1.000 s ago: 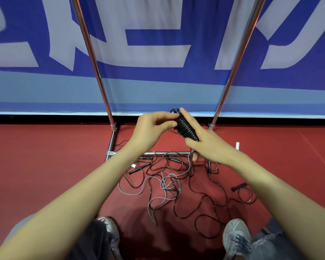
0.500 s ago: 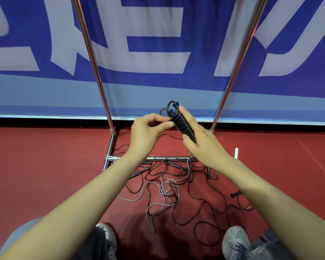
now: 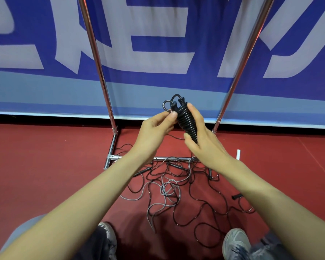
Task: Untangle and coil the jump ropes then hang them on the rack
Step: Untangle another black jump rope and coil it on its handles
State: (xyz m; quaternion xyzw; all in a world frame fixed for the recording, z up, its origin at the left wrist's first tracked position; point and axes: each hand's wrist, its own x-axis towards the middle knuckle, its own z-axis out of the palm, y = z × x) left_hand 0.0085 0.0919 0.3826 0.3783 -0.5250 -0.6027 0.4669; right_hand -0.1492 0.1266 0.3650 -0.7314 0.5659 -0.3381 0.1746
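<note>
Left hand [image 3: 154,128] and right hand [image 3: 204,145] grip coiled rope [image 3: 186,121] before cropped banner lettering [image 3: 148,62].

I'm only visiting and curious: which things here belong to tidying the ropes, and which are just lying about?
Part of the job: black jump rope wound into a tight bundle, held by left hand and right hand; tangled black and grey ropes on the red floor; chrome metal rack.
Just lying about: small white tube; blue-and-white banner.
</note>
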